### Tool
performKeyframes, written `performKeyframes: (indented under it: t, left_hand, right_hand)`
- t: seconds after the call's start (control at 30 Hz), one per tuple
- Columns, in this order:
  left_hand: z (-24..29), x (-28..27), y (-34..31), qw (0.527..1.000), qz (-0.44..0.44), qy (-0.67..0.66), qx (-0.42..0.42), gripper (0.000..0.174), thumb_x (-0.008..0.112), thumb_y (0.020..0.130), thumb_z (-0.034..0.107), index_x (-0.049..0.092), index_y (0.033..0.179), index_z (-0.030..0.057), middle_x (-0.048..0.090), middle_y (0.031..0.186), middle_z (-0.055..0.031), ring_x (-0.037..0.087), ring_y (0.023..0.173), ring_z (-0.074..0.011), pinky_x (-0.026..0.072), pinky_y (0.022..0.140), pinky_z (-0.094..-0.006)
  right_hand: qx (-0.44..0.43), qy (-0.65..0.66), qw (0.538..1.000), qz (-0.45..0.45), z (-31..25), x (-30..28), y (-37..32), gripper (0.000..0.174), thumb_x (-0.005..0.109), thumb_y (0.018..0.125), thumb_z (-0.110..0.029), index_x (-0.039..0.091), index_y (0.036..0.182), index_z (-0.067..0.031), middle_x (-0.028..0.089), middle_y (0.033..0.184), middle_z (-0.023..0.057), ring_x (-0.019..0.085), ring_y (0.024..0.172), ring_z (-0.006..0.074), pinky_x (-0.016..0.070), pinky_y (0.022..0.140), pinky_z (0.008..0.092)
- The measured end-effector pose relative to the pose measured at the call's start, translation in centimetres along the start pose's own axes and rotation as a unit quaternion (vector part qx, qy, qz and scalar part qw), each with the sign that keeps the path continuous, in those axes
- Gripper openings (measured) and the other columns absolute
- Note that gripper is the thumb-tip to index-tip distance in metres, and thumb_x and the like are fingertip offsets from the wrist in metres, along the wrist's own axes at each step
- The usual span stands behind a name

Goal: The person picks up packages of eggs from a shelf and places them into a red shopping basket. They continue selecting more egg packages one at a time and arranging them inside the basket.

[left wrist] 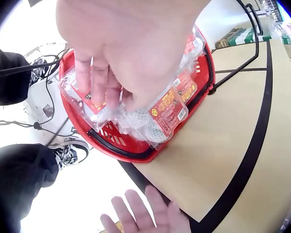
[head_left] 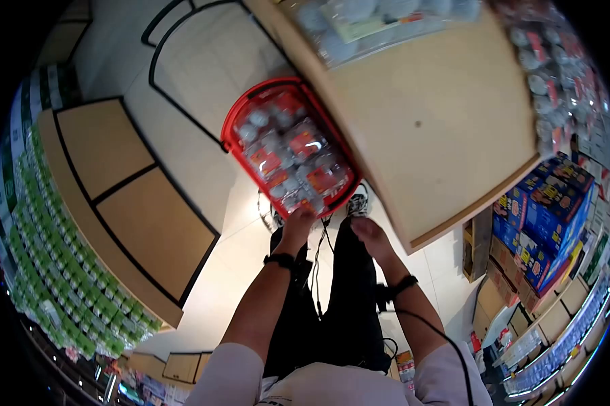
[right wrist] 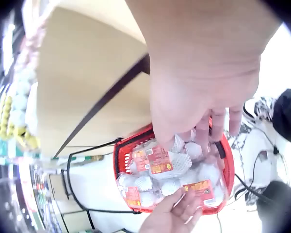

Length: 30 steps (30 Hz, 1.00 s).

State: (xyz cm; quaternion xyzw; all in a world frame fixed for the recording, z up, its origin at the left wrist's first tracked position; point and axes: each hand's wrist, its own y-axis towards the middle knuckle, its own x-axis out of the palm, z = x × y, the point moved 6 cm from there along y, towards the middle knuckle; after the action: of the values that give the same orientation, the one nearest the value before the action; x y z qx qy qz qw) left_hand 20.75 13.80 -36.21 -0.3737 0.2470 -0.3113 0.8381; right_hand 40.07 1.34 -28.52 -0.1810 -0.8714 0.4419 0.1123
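A red shopping basket (head_left: pixel 232 125) stands on the floor, filled with clear plastic packs (head_left: pixel 278 159) of round white pieces with red labels. White mesh wraps show in the left wrist view on the packs (left wrist: pixel 153 121). My left hand (head_left: pixel 297 230) reaches over the basket's near end. Its fingers (left wrist: pixel 98 90) are extended down and touch a pack there. My right hand (head_left: pixel 369 233) hovers just outside the basket's near right corner, holding nothing. In the left wrist view this right hand (left wrist: pixel 148 213) shows spread fingers.
A wooden display table (head_left: pixel 433 128) borders the basket on the right, with bagged white goods (head_left: pixel 372 24) on it. Blue boxes (head_left: pixel 545 220) stack at right. Green packs (head_left: pixel 68 271) fill a stand at left. The basket's black handle (head_left: pixel 176 111) lies outward. Cables (head_left: pixel 316 271) hang between the legs.
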Motion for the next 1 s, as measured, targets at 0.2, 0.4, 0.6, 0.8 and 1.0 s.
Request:
performKeyframes:
  t: [0.2,0.4,0.6,0.8,1.0]
  left_hand:
    - [4.0,-1.9,-2.6,1.000,0.005,0.008,-0.029,0.029,0.058,0.082,0.025,0.062,0.090,-0.0021,0.063,0.071,-0.0069,0.059,0.065,-0.0145,0.0462,0.061,-0.0276]
    - [5.0,-1.9,-3.3,0.994,0.009,0.111,-0.024,0.034,0.056,0.084,0.033,0.062,0.083,-0.0003,0.062,0.066,-0.0082,0.060,0.062,-0.0188,0.0466,0.060,-0.0319]
    - [5.7,-0.7,-4.9,0.994,0.029,0.080,-0.063,0.036,0.052,0.089,0.035,0.059,0.076,0.0019,0.053,0.059,-0.0008,0.049,0.052,-0.0105,0.0419,0.050,-0.0255]
    - [2.9,0.2,-6.2,0.984,0.089,0.152,0.018,0.025,0.050,0.086,0.026,0.057,0.091,0.0023,0.060,0.073,-0.0087,0.058,0.067,-0.0209,0.0467,0.063,-0.0333]
    - [7.8,0.1,-9.1,0.983,0.126,0.127,-0.040,0.031,0.050,0.084,0.030,0.058,0.080,0.0011,0.060,0.070,-0.0135,0.060,0.069,-0.0268,0.0455,0.063,-0.0372]
  right_hand:
    - [0.022,0.007,0.999,-0.042,-9.4,-9.7,-11.1,0.016,0.060,0.084,-0.014,0.060,0.093,-0.0009,0.063,0.086,0.0063,0.059,0.081,0.0148,0.0469,0.072,0.0262]
    - [-0.156,-0.062,0.974,0.154,-23.9,-22.4,-14.0,0.005,0.048,0.082,-0.009,0.052,0.081,-0.0062,0.058,0.075,0.0040,0.057,0.070,0.0119,0.0447,0.061,0.0234]
    - [-0.148,0.059,0.852,0.499,-26.5,-43.0,-8.2,0.037,0.056,0.083,-0.043,0.050,0.093,-0.0080,0.052,0.078,0.0019,0.054,0.064,0.0119,0.0420,0.049,0.0244]
    - [-0.081,0.184,0.916,0.347,-26.0,-46.1,-4.1,0.042,0.060,0.079,-0.048,0.055,0.108,-0.0181,0.053,0.076,0.0004,0.049,0.059,0.0115,0.0403,0.048,0.0235]
    - [-0.068,0.265,0.928,0.253,-24.9,-50.4,-1.4,0.040,0.055,0.083,-0.047,0.056,0.110,-0.0169,0.052,0.072,-0.0001,0.049,0.060,0.0113,0.0411,0.054,0.0242]
